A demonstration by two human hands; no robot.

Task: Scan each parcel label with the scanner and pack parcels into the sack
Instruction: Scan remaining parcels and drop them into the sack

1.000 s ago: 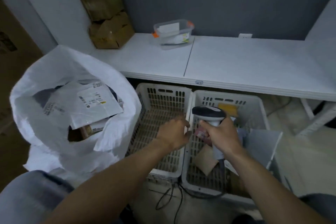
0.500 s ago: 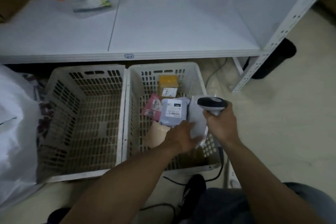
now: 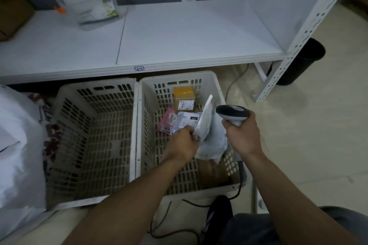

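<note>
White plastic parcel (image 3: pixel 206 123) stands on edge over the right basket (image 3: pixel 177 74), pinched near its lower edge by the left hand (image 3: pixel 184 143), which sits just left of it. The right hand (image 3: pixel 243 135) grips the scanner (image 3: pixel 232 113) close beside. Best to turn the label squarely toward the scanner; the sack (image 3: pixel 18 145) waits well left.

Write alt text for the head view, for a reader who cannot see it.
A person's left hand holds a white mailer bag above the right basket while the right hand grips a scanner beside it. More parcels lie in that basket; a second basket and a sack stand to its left.
</note>
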